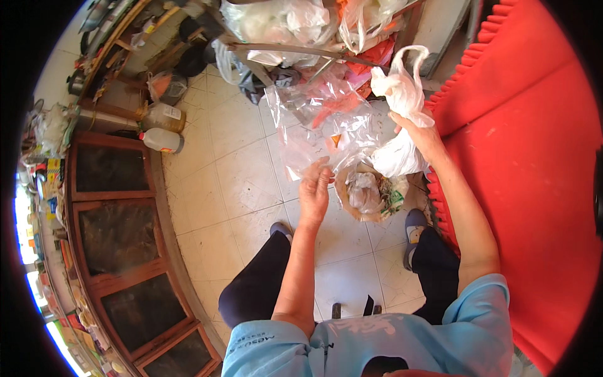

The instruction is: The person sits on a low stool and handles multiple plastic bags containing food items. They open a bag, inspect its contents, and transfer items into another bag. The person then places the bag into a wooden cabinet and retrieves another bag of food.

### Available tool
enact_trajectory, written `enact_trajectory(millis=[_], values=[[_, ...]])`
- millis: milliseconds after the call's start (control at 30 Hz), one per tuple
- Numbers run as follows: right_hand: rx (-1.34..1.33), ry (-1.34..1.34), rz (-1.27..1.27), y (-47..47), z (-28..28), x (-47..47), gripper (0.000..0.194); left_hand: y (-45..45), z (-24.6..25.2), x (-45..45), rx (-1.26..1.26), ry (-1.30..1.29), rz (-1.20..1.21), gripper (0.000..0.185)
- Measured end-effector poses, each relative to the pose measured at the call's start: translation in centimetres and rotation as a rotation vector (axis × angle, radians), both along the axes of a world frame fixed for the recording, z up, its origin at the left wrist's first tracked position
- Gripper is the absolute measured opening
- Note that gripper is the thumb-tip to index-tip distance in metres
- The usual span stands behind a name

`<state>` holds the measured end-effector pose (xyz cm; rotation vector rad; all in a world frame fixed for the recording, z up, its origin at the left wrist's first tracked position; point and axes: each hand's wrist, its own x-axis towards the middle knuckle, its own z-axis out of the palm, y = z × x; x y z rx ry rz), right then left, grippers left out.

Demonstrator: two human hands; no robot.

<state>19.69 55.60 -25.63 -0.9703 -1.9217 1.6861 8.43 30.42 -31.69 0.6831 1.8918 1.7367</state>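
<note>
My right hand point(420, 137) is closed around the gathered middle of a white plastic bag point(398, 153), whose handle loop stands up above my fingers. A large clear plastic bag point(301, 141) spreads out in front of me. My left hand point(314, 192) has its fingers at the near edge of this clear bag and appears to pinch it. Through the film a small orange-brown mark point(336, 140) shows. Just below the white bag, between my feet, stands a round waste bin point(346, 205) with crumpled plastic point(364, 192) and scraps inside.
A red-covered table point(527, 141) with a ruffled edge borders my right side. Ahead, a metal rack point(301, 49) holds several stuffed plastic bags point(282, 23). At left are a dark-paned wooden cabinet point(118, 240), a white jug point(161, 141) and a larger yellowish container point(163, 118) on the tiled floor point(245, 188).
</note>
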Motion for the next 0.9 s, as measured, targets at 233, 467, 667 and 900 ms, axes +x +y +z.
enact_trajectory(millis=[233, 467, 667, 900], values=[[-0.071, 0.025, -0.059, -3.2, 10.7, 4.7, 0.043, -3.2, 10.9, 0.0, 0.098, 0.033, -0.193, 0.032], [-0.138, 0.086, -0.144, -8.8, 13.0, 11.0, 0.054, -4.6, 13.5, -0.5, 0.049, 0.142, -0.369, 0.029], [-0.048, 0.089, -0.133, -7.8, 13.1, 11.6, 0.045, -1.7, 11.2, -0.4, 0.016, 0.136, -0.33, 0.024], [0.001, 0.082, -0.088, -5.8, 12.2, 11.2, 0.027, 2.4, 8.0, 0.8, 0.097, 0.13, -0.253, 0.018]])
